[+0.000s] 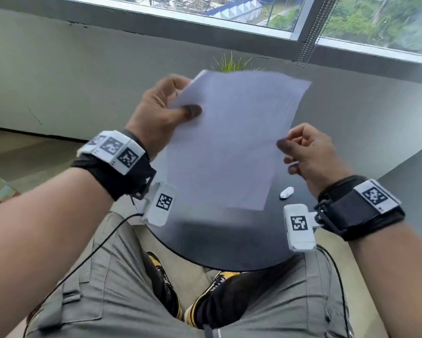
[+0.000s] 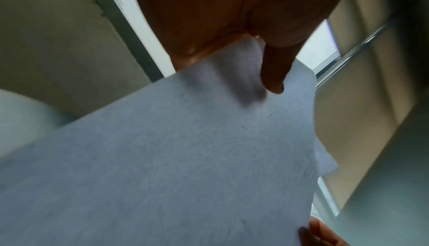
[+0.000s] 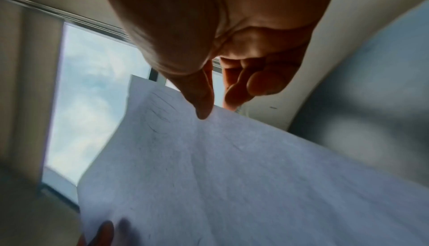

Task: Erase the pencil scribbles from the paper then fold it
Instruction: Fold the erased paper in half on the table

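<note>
**A:** Start nearest. What carries the work?

**B:** The desk (image 1: 229,240), a smooth black round top at lower centre of the head view. The eraser (image 1: 287,192), a small white lump, lies on it at centre right, apart from both hands. It is probably parked there to free both hands for the sheet.

**A:** Hand states?

**B:** The right hand (image 1: 310,154) pinches the sheet's right edge, with the thumb on the face and the fingers curled behind. The left hand (image 1: 156,113) pinches the upper left corner the same way.

**A:** Location of the paper?

**B:** The paper (image 1: 229,142) is at frame centre, held tilted in the air above the desk. Two opposed grips keep a thin, limp sheet spread out, probably for inspection or to line up a fold.

**A:** Surface condition?

**B:** Matte white and slightly rippled. The right wrist view shows faint pencil marks (image 3: 157,107) near the sheet's upper edge, so erasure looks incomplete.

**A:** Beyond the sheet?

**B:** Green plant (image 1: 230,63) tips show above its top edge, then the window (image 1: 229,11) across the top of the frame.
</note>
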